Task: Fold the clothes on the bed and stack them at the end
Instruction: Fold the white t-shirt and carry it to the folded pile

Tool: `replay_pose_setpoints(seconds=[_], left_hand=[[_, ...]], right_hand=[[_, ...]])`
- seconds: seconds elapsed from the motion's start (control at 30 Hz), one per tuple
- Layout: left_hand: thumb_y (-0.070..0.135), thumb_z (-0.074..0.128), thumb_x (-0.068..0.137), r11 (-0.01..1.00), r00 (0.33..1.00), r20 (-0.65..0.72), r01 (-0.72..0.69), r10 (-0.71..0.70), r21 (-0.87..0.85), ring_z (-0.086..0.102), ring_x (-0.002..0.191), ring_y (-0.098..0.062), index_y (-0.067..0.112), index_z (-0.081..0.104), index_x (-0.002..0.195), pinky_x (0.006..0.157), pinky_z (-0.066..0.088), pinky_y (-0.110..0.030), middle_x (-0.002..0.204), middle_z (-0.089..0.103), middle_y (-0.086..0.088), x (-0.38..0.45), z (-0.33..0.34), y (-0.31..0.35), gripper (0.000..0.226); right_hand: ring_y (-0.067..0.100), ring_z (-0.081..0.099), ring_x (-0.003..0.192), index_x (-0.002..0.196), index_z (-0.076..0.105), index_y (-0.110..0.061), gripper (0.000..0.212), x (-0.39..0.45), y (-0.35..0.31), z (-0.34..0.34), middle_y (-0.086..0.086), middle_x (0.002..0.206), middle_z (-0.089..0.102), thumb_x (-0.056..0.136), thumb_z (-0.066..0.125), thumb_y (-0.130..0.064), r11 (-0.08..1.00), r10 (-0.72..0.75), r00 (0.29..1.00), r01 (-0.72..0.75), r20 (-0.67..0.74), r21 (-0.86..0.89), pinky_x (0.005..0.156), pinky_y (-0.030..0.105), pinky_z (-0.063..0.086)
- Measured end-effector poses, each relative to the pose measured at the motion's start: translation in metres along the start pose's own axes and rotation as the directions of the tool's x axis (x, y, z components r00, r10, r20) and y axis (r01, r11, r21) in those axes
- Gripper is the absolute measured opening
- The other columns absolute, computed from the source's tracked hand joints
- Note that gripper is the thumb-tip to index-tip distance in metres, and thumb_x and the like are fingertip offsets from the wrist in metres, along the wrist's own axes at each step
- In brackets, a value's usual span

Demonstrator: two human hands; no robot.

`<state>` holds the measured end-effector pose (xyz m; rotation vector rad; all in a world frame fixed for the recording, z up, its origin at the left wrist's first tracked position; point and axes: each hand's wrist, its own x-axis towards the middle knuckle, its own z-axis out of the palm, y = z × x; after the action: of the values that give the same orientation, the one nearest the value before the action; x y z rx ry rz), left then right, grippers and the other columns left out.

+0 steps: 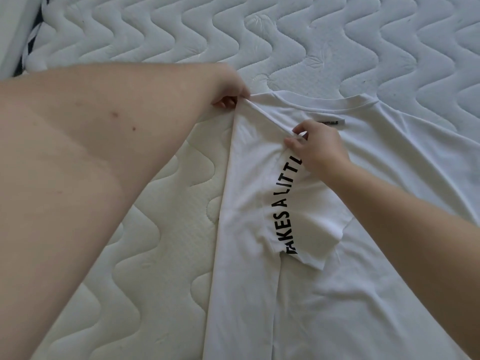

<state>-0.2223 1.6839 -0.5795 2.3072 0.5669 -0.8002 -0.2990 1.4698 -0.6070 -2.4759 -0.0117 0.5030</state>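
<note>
T-shirt (337,255), printed "AKES A LITT", pinched by both hands.

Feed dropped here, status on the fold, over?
Left hand pinching shirt shoulder by the collar. Right hand pinching the folded-in edge. Left side and sleeve folded over, right side flat on mattress. Nothing in the way.

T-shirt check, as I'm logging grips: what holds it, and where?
Both hands pinch the T-shirt: left hand at the shoulder corner, right hand on the folded-over edge.
</note>
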Motion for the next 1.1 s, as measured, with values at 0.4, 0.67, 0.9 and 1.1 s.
replay_pose_setpoints(seconds=[0.4,0.67,0.9,1.1], left_hand=[[0.04,0.073,0.086,0.979,0.979,0.021,-0.202,0.202,0.004,0.057,0.067,-0.01,0.026,0.074,0.09,0.068,0.049,-0.014,0.084,0.068,0.001,0.01,-0.013,-0.039,0.014],[0.038,0.061,0.094,0.967,0.93,-0.28,-0.2,0.239,0.159,0.061,0.105,-0.023,0.014,0.071,0.107,0.077,0.036,-0.021,0.111,0.069,-0.008,0.011,0.012,-0.029,0.028],[0.034,0.064,0.092,0.963,0.896,-0.359,-0.211,0.26,0.17,0.06,0.105,-0.022,0.011,0.068,0.106,0.078,0.038,-0.023,0.115,0.067,-0.009,0.008,0.023,-0.028,0.028],[0.039,0.055,0.095,0.926,0.793,-0.498,-0.215,0.35,0.309,0.047,0.119,-0.032,0.01,0.05,0.119,0.095,0.037,-0.039,0.128,0.048,-0.014,-0.011,0.033,-0.035,0.038]], right_hand=[[0.021,0.059,0.095,0.106,0.062,-0.028,0.028,-0.003,-0.004,0.004,-0.005,0.099,0.061,0.089,0.064,-0.05,0.998,0.048,0.996,-0.045,-0.08,0.038,0.071,0.032,0.042],[0.013,0.055,0.051,0.067,0.052,-0.017,0.045,-0.036,0.047,-0.043,0.0,0.064,0.056,0.073,0.079,-0.053,0.969,0.108,0.964,-0.047,0.243,-0.243,0.048,0.026,0.034],[0.008,0.059,0.069,0.083,0.061,-0.024,0.027,-0.044,0.078,-0.053,-0.011,0.061,0.069,0.08,0.076,-0.046,0.976,0.183,0.977,-0.167,0.108,-0.143,0.053,0.027,0.035],[0.007,0.056,0.076,0.101,0.059,-0.026,0.035,-0.08,0.094,-0.047,-0.012,0.084,0.062,0.081,0.074,-0.05,0.969,0.242,0.969,-0.238,-0.053,0.071,0.062,0.03,0.042]])
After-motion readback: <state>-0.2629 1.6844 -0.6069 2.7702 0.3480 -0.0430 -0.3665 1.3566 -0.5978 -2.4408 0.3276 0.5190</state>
